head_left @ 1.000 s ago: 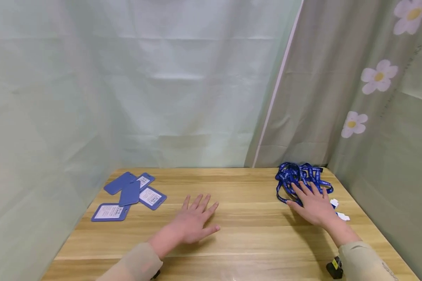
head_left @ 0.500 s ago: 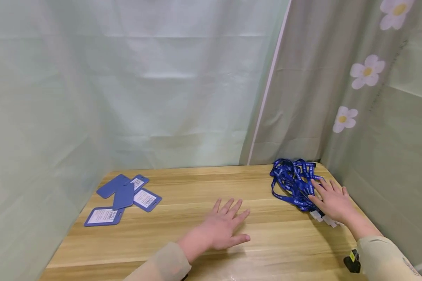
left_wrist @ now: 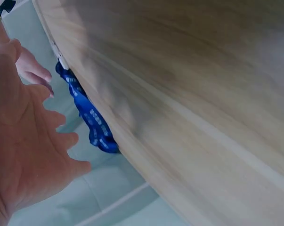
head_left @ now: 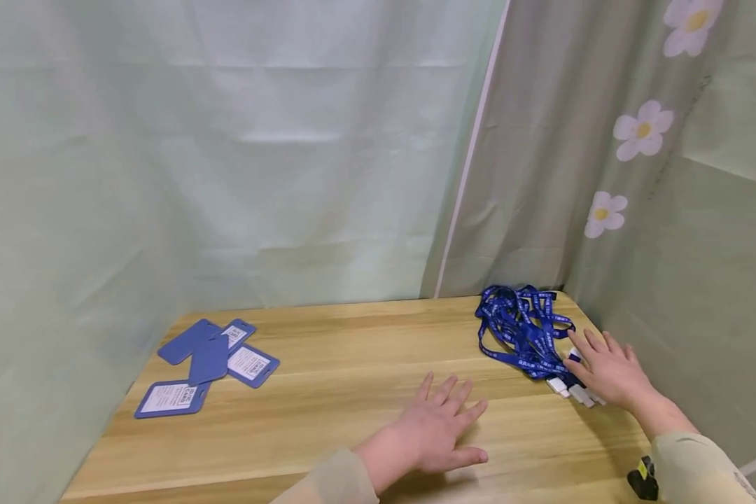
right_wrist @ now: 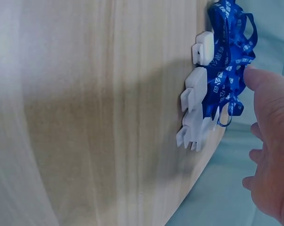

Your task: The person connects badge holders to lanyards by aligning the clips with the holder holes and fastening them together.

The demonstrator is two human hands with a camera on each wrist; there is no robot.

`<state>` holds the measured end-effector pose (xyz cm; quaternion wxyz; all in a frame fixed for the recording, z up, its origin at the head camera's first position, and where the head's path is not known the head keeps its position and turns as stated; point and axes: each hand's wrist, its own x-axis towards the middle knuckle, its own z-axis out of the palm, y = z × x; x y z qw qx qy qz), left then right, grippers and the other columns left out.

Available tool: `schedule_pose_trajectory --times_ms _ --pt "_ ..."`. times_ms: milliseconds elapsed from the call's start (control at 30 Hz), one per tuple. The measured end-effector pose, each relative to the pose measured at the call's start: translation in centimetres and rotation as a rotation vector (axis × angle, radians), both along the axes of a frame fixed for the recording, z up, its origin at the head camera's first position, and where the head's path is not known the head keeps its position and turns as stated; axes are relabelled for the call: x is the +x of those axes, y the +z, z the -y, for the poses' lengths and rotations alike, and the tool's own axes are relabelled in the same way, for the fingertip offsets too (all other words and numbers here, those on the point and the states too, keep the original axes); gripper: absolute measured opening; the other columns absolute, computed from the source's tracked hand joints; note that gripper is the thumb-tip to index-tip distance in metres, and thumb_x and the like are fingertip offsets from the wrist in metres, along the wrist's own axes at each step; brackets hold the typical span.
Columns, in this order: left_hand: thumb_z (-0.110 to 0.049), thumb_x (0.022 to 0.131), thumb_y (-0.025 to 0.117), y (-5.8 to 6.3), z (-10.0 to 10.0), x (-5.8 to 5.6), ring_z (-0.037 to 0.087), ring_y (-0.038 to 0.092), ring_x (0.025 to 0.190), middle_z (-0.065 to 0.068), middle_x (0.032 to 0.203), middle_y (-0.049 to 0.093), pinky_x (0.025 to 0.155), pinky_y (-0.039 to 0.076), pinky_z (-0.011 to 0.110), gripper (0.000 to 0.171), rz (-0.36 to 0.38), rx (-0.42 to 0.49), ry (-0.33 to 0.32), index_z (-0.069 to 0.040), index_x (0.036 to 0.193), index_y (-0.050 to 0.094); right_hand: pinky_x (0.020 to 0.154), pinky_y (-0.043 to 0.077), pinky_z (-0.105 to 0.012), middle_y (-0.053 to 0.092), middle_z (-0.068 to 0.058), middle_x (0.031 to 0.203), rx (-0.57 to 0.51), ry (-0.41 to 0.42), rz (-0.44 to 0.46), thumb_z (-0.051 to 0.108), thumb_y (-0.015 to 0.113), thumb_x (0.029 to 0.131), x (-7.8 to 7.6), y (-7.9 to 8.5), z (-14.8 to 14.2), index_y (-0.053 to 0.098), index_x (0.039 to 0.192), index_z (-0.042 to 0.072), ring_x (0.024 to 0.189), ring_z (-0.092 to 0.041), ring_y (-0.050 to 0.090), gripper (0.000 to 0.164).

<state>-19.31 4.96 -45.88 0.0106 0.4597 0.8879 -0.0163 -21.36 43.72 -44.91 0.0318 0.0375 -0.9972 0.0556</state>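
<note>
A tangled pile of blue lanyards [head_left: 521, 329] with white printing lies at the table's back right. White plastic clips [right_wrist: 194, 92] at their ends point toward the front. Over the right edge of this pile my right hand [head_left: 614, 374] is spread, holding nothing; its thumb tip overlaps the lanyards in the right wrist view. My left hand [head_left: 431, 430] hovers palm down above the front middle of the table, fingers spread, with nothing in it. Far to its left lie several blue card holders [head_left: 209, 358], some overlapping, some showing white printed cards.
The wooden table [head_left: 340, 343] has a light grain. Pale green curtains [head_left: 302, 154] hang behind it and along both sides, with white flowers [head_left: 644, 130] printed on the right one. A small black device [head_left: 642, 479] sits at the right wrist.
The head view has turned slightly right. My left hand has moved right across the table, and my right hand has shifted right, uncovering more of the lanyards and their clips.
</note>
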Motion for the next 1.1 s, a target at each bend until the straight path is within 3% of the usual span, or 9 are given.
schedule_pose_trajectory --times_ms 200,400,567,667,867,1000,1100 --pt "-0.081 0.096 0.022 -0.2 -0.7 1.0 0.029 0.016 0.155 0.002 0.171 0.016 0.122 0.013 0.06 0.079 -0.029 -0.014 -0.006 -0.039 0.163 0.022 0.106 0.013 -0.082 0.031 -0.035 0.156 0.0 0.038 -0.05 0.049 0.052 0.105 0.6 -0.9 1.1 0.039 0.156 0.004 0.142 -0.063 0.018 0.07" --pt "-0.081 0.096 0.022 -0.6 -0.9 1.3 0.029 0.016 0.155 0.002 0.171 0.017 0.122 0.015 0.06 0.079 -0.03 -0.013 -0.017 -0.039 0.163 0.022 0.11 0.022 -0.074 0.045 -0.027 0.152 0.024 0.162 -0.131 0.041 0.062 0.102 1.8 -1.5 2.7 0.057 0.145 0.006 0.143 -0.055 0.029 0.057" --pt "-0.081 0.095 0.021 -0.8 -0.8 1.0 0.029 0.015 0.156 0.001 0.171 0.014 0.122 0.013 0.059 0.08 -0.012 -0.013 -0.011 -0.039 0.163 0.021 0.099 0.047 -0.059 0.071 -0.014 0.121 0.09 0.33 -0.318 0.022 0.076 0.09 2.7 -1.9 3.5 0.076 0.118 0.005 0.118 -0.041 0.06 0.032" --pt "-0.08 0.096 0.022 -0.8 -0.7 0.9 0.029 0.016 0.155 0.001 0.171 0.015 0.122 0.013 0.059 0.079 -0.002 -0.008 -0.012 -0.038 0.163 0.022 0.088 0.053 -0.055 0.073 -0.01 0.113 0.134 0.391 -0.373 0.013 0.079 0.083 3.1 -2.4 3.7 0.077 0.112 0.005 0.105 -0.036 0.064 0.03" --pt "-0.079 0.097 0.024 -1.0 -0.6 0.7 0.029 0.016 0.155 0.002 0.17 0.017 0.122 0.014 0.059 0.079 0.022 0.004 -0.02 -0.037 0.163 0.023 0.078 0.052 -0.053 0.066 -0.01 0.104 0.217 0.359 -0.417 0.007 0.076 0.079 3.9 -3.1 4.2 0.078 0.109 0.005 0.096 -0.034 0.059 0.03" --pt "-0.079 0.097 0.023 -1.3 -0.7 0.5 0.029 0.016 0.155 0.002 0.171 0.017 0.123 0.013 0.058 0.079 0.018 0.002 -0.02 -0.037 0.163 0.022 0.082 0.052 -0.054 0.066 -0.01 0.106 0.247 0.316 -0.364 0.005 0.071 0.083 4.3 -3.4 4.6 0.077 0.114 0.004 0.099 -0.034 0.059 0.032" --pt "-0.079 0.097 0.023 -1.4 -0.4 0.3 0.029 0.016 0.155 0.002 0.17 0.017 0.123 0.013 0.058 0.078 0.018 0.006 -0.016 -0.037 0.164 0.022 0.085 0.053 -0.055 0.067 -0.012 0.111 0.238 0.328 -0.354 0.006 0.07 0.085 4.5 -3.7 5.3 0.075 0.118 0.003 0.101 -0.035 0.06 0.034"
